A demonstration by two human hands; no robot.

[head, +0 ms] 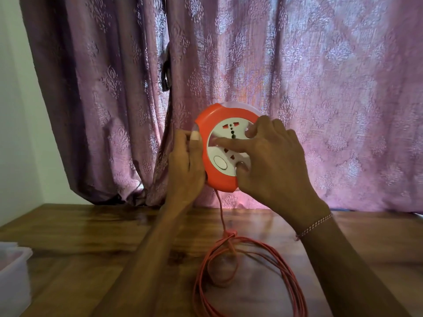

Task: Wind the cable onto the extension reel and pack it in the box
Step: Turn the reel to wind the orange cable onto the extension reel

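Note:
A round orange extension reel (210,170) with a white socket face is held up in the air in front of the curtain. My left hand (185,165) grips its left rim, thumb on the front edge. My right hand (270,161) lies over the white face, with fingertips set into its round finger recesses. An orange cable (231,255) hangs from the reel's underside down to the table, where it lies in loose loops around a blurred plug. A white plastic box (12,271) stands at the table's left edge, partly cut off by the frame.
A wooden table (91,229) spans the lower half of the view. A patterned pink curtain (320,88) hangs close behind the reel, with a pale wall at the far left.

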